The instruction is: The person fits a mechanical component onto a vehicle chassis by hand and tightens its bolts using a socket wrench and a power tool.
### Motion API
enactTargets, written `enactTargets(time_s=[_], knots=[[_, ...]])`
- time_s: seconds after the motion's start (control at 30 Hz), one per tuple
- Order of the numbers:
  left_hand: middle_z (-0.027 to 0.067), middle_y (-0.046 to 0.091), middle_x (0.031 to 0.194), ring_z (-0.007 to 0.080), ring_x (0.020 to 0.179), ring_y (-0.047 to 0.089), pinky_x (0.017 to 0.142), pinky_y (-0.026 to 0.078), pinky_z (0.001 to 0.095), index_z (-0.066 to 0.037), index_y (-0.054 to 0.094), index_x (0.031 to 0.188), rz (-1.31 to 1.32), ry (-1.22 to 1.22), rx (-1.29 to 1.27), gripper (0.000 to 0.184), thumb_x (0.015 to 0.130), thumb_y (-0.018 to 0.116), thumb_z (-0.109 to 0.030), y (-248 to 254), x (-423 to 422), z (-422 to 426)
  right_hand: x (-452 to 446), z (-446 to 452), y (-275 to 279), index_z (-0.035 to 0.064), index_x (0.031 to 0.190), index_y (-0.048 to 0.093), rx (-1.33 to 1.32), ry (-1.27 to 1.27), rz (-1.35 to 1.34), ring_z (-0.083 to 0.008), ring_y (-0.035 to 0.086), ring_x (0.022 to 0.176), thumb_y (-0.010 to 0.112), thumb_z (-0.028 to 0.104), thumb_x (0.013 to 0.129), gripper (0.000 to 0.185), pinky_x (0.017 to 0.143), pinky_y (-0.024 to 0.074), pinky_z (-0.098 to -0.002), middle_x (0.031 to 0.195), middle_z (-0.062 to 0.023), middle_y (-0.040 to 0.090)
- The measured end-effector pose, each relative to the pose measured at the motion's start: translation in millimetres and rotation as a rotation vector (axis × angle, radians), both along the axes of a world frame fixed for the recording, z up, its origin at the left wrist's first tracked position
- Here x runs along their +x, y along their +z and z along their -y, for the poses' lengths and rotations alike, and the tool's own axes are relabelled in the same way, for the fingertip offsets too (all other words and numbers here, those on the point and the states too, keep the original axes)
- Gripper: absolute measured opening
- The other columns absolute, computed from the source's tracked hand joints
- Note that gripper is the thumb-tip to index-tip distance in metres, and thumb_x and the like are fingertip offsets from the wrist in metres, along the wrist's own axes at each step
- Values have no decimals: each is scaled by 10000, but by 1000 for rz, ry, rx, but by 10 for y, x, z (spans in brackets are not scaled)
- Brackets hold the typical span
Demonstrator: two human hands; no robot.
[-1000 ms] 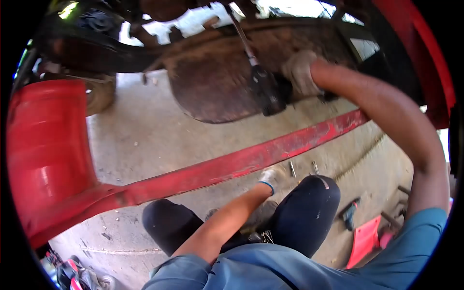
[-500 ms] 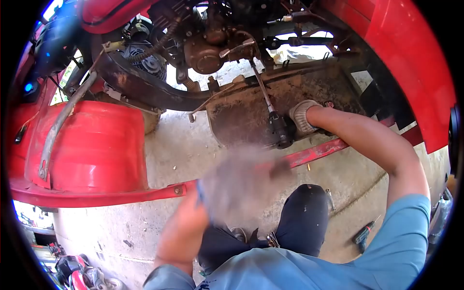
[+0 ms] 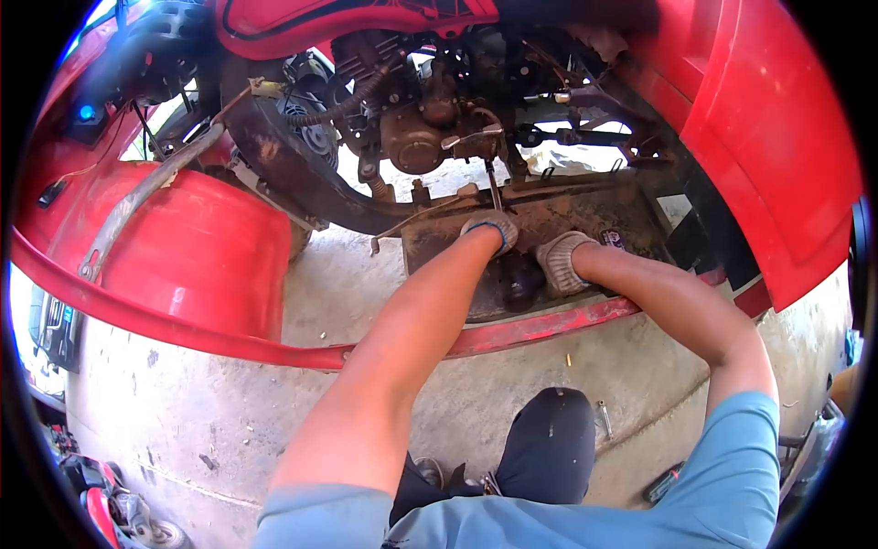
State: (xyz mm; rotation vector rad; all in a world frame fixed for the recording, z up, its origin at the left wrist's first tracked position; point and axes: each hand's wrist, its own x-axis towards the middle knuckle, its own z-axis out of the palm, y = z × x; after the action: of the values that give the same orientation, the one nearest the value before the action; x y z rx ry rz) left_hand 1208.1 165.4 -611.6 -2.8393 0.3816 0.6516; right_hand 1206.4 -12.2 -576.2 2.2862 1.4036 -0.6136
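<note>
My gloved left hand (image 3: 492, 229) is closed around the front of a black power tool (image 3: 519, 282), where a long metal extension (image 3: 495, 188) comes out. That extension reaches up to the underside of the brown, dirty engine (image 3: 416, 139). At the tool's rear, my gloved right hand (image 3: 562, 262) is closed on its handle, most of which is hidden by the glove. Below both hands runs a scuffed red frame rail (image 3: 540, 326). A rusty floor plate (image 3: 594, 210) lies behind the tool.
A red fender (image 3: 183, 247) with a grey metal strap (image 3: 137, 206) stands on the left, and a red body panel (image 3: 777, 156) on the right. A wrench (image 3: 604, 420) and a second tool (image 3: 663, 482) lie on the concrete floor (image 3: 347, 403).
My left hand has risen from the floor beyond my knees to the front of the tool and closed there. My right hand stays at the tool's handle. The view has shifted, showing more engine.
</note>
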Motion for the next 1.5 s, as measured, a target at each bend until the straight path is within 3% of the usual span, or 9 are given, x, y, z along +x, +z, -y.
enactTargets(time_s=[0.1,0.4,0.5,0.57,0.7,0.77,0.9,1.07,1.5], knots=[[173,742,1196,334,1103,724,894,601,460,-82,774,1168,163,329,-407,310,880,671,-130,-360,35,-22,-110,38,192,32,1171,715,33,-29,62,-358,707,1101,703,271,770,467,905,568,-457,1143,-225,733],[172,761,1136,317,1070,739,868,607,434,-77,789,1129,159,-169,95,304,863,710,-202,-311,72,87,-327,120,518,24,1235,662,86,-46,112,-371,703,1100,718,271,787,515,913,564,-461,1158,-233,726],[164,767,1117,322,1047,744,855,612,443,-62,790,1116,273,255,-207,326,823,758,-202,-491,165,32,-318,137,471,17,1238,657,87,-57,119,-373,704,1097,718,261,798,507,904,565,-462,1149,-230,728],[179,775,963,328,959,760,802,612,433,-46,803,993,116,-271,162,273,743,817,-156,-296,143,-36,-260,135,450,15,1236,658,82,-50,123,-372,707,1093,714,252,806,494,898,566,-463,1141,-228,730],[171,776,978,315,966,758,814,609,408,-52,805,1004,92,-323,149,404,636,898,-190,-363,158,-150,-250,263,583,14,1195,690,36,2,76,-369,720,1062,697,202,818,421,871,569,-466,1120,-228,734],[150,729,1242,346,1112,713,919,586,431,-109,784,1149,-90,-301,284,385,778,815,-206,-409,226,-133,-238,389,708,15,1185,702,48,-22,150,-369,722,1060,678,168,827,390,856,579,-460,1128,-229,734],[175,714,1262,367,1144,698,934,575,450,-95,777,1159,-77,-23,110,351,833,735,-217,-714,455,-168,-162,711,871,71,1457,460,136,-240,285,-397,688,1103,736,191,797,726,909,565,-476,1150,-216,719],[174,675,1340,364,1234,655,986,539,497,-90,729,1263,82,572,-313,458,877,618,-312,-922,473,-181,-281,1131,699,98,1494,401,440,-308,470,-380,712,1024,701,161,843,719,851,582,-479,1073,-205,732],[223,727,1164,416,1118,688,939,554,498,-37,752,1122,305,586,-322,557,965,475,-494,-1116,487,-195,-312,1329,576,89,1389,522,810,-283,542,-327,683,990,684,191,807,612,842,560,-430,1030,-140,714]])
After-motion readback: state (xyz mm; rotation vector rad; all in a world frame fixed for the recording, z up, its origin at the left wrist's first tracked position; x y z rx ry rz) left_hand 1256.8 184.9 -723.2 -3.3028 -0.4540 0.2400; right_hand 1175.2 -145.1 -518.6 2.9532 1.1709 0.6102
